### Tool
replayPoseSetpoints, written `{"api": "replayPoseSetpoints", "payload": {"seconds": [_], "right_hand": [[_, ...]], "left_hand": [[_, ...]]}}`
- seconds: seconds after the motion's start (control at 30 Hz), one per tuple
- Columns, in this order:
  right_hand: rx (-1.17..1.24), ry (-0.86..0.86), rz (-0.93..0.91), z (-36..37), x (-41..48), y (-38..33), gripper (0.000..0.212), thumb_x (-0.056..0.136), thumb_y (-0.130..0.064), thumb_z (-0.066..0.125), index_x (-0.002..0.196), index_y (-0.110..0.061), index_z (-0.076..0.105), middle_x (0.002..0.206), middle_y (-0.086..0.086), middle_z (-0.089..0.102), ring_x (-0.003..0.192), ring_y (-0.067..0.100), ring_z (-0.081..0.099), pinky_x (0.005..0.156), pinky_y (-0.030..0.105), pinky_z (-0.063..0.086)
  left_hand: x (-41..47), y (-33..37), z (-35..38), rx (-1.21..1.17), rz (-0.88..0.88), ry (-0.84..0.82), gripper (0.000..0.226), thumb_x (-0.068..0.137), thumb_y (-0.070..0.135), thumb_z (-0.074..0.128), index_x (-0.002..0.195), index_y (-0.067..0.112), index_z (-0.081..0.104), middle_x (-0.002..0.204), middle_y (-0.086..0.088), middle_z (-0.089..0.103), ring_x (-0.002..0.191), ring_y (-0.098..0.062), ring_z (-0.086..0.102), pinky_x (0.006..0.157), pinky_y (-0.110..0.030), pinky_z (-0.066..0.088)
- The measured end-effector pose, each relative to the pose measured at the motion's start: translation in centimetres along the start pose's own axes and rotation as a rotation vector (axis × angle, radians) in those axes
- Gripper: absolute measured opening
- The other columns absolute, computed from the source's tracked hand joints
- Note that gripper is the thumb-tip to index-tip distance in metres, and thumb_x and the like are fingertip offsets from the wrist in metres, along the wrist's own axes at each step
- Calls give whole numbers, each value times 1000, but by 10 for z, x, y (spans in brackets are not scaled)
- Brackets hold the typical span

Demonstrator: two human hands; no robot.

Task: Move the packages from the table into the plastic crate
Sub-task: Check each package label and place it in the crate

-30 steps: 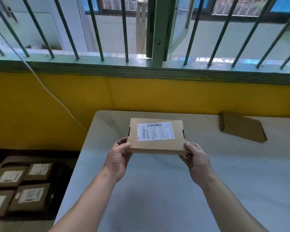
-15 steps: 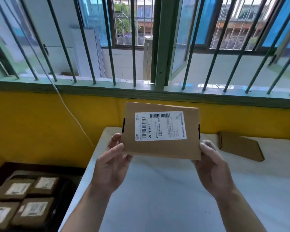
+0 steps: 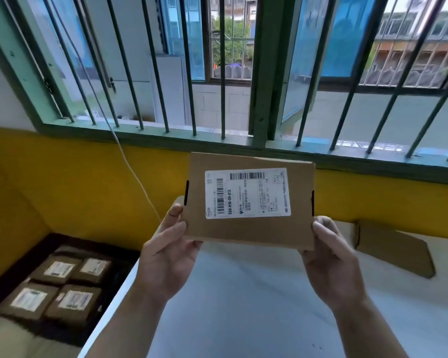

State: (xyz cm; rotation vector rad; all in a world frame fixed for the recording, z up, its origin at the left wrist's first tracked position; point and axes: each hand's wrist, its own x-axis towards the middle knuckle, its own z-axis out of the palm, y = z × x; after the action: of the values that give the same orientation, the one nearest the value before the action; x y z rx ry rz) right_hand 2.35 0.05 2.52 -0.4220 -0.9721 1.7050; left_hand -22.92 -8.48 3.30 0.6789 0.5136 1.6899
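From the head view, I hold one flat cardboard package (image 3: 246,231) up in the air in front of me, above the far part of the worktop (image 3: 243,293) and touching nothing else. My left hand (image 3: 166,257) grips its lower left corner, thumb on the front face and fingers hidden behind. My right hand (image 3: 331,264) grips the lower right corner the same way, thumb in front. The package stands nearly upright and faces me. Its white shipping label (image 3: 247,193) with barcodes sits high on the front.

A second flat cardboard package (image 3: 393,249) lies on the worktop to my right, near the far edge, well apart from both hands.

Down to my left, beside the worktop and lower than it, stands the dark crate (image 3: 93,244). Four labelled packages (image 3: 73,302) lie in it, two by two, labels up; they look blurred.

Behind the worktop runs a yellow wall (image 3: 75,177), with a green-framed window with bars (image 3: 223,73) above it. A thin white cable (image 3: 130,164) hangs from the sill down across the wall.
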Motion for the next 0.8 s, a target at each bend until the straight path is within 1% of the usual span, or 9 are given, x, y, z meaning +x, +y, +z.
{"api": "replayPoseSetpoints", "payload": {"seconds": [0.1, 0.2, 0.27, 0.33, 0.43, 0.53, 0.7, 0.73, 0.8], "right_hand": [[-5, 3, 50, -4, 5, 14, 9, 88, -14, 50, 84, -8, 54, 97, 16, 64, 94, 28, 63, 71, 28, 53], [-6, 3, 133, -3, 13, 38, 6, 85, -16, 54, 81, -12, 56, 92, 10, 66, 87, 23, 63, 67, 25, 50], [-19, 11, 207, 3, 17, 59, 5, 82, -17, 56, 82, -12, 56, 89, 8, 63, 81, 20, 60, 66, 27, 46], [-68, 19, 285, 15, 21, 83, 12, 80, -20, 59, 89, -13, 59, 88, 6, 63, 80, 18, 57, 69, 29, 43], [-164, -2, 388, 41, 27, 124, 25, 85, -19, 61, 110, -15, 64, 100, 3, 71, 90, 16, 61, 74, 32, 47], [-255, -66, 459, 77, 31, 165, 24, 93, -18, 60, 115, -22, 67, 109, 1, 73, 98, 17, 65, 74, 31, 51], [-326, -124, 545, 142, 32, 230, 19, 95, -19, 59, 111, -22, 68, 114, 4, 71, 106, 21, 62, 78, 33, 51], [-344, -128, 557, 156, 31, 246, 18, 95, -21, 59, 110, -23, 68, 114, 3, 70, 107, 21, 62, 79, 34, 52], [-379, -128, 589, 186, 29, 278, 17, 95, -26, 59, 111, -26, 65, 118, 3, 66, 111, 21, 59, 90, 42, 52]], "left_hand": [[-11, -4, -10, 17, 23, 136, 31, 83, 10, 57, 110, 22, 65, 135, -15, 59, 124, -36, 55, 105, -41, 42], [-27, -2, -26, 137, 42, 246, 47, 88, 11, 55, 135, 16, 51, 141, -17, 54, 131, -36, 51, 112, -46, 33], [-42, 2, -39, 233, 63, 339, 53, 90, 11, 55, 142, 15, 45, 139, -15, 56, 127, -32, 55, 104, -41, 41], [-59, 10, -55, 301, 72, 466, 51, 89, 10, 56, 139, 17, 48, 132, -13, 63, 118, -26, 63, 92, -33, 50], [-88, 23, -81, 382, 34, 680, 47, 89, 10, 61, 132, 26, 53, 119, -9, 71, 104, -25, 70, 74, -27, 58], [-116, 39, -110, 457, 18, 832, 39, 93, 13, 60, 128, 30, 58, 110, -7, 74, 98, -24, 73, 66, -28, 59], [-152, 79, -171, 541, 56, 1008, 39, 94, 13, 60, 131, 26, 58, 110, 6, 75, 102, -10, 69, 81, -22, 48], [-159, 89, -185, 533, 58, 1024, 39, 94, 12, 59, 130, 26, 58, 110, 6, 75, 104, -9, 68, 83, -21, 47], [-174, 112, -215, 511, 55, 1055, 41, 94, 9, 59, 132, 24, 56, 113, 3, 74, 109, -13, 65, 91, -24, 47]]}}
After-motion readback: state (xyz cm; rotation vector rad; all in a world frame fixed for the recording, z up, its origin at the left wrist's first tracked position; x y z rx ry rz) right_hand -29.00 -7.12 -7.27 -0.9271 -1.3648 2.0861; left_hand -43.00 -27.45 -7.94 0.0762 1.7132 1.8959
